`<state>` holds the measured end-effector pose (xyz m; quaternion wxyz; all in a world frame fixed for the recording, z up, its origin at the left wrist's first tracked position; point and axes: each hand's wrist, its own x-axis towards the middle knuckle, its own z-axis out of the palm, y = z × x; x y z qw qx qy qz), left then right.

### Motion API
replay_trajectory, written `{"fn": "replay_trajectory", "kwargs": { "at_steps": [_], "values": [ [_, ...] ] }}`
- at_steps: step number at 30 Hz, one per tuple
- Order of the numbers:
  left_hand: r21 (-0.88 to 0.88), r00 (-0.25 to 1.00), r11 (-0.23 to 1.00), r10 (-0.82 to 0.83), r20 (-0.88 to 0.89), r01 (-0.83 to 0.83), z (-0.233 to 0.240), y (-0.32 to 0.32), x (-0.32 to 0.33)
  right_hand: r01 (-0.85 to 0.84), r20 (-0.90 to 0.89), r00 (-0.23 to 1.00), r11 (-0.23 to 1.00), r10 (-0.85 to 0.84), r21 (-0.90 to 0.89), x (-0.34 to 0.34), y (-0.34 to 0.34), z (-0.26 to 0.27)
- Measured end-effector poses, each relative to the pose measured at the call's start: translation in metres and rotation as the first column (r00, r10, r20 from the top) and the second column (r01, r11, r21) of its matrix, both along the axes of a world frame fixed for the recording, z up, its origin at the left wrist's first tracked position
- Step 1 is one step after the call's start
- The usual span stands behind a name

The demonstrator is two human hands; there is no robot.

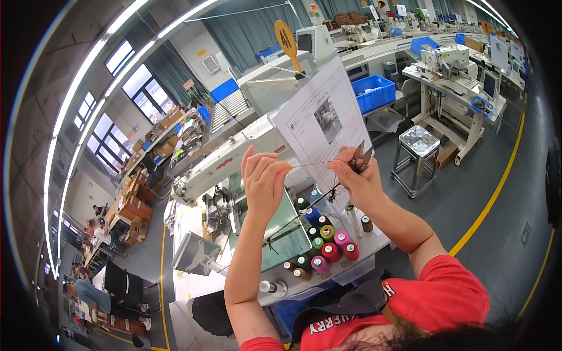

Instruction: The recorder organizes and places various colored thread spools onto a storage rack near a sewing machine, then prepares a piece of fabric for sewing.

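Observation:
My left hand is raised over the worktable, thumb and forefinger pinched on one end of a thin thread. The thread stretches almost level to the fingertips of my right hand. That hand also grips a pair of dark metal thread snips, their blades pointing up and apart. A printed sheet in a clear sleeve stands just behind both hands. Below runs a dark thin cord with tangled black thread on it. Several thread cones in mixed colours stand on the table under my right forearm.
A large sewing machine stretches behind my left hand, above a greenish plate. A monitor stands at the left. Beyond are a metal stool, a blue crate and another machine. Several people work far left.

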<state>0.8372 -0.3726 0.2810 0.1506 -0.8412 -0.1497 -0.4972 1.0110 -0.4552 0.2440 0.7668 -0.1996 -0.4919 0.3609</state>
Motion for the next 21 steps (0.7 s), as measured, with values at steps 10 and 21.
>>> {"fn": "replay_trajectory", "kwargs": {
  "at_steps": [10,21],
  "values": [
    [-0.070,0.997,0.995,-0.077,-0.016,0.076,0.005,-0.033,0.012,0.029,0.070,0.997,0.996,-0.023,-0.085,0.003,-0.003,-0.010],
    [-0.066,1.000,0.998,0.008,0.003,-0.008,0.000,-0.028,0.009,0.011,0.230,0.973,0.997,0.006,-0.071,-0.023,-0.031,-0.034]
  ]
}}
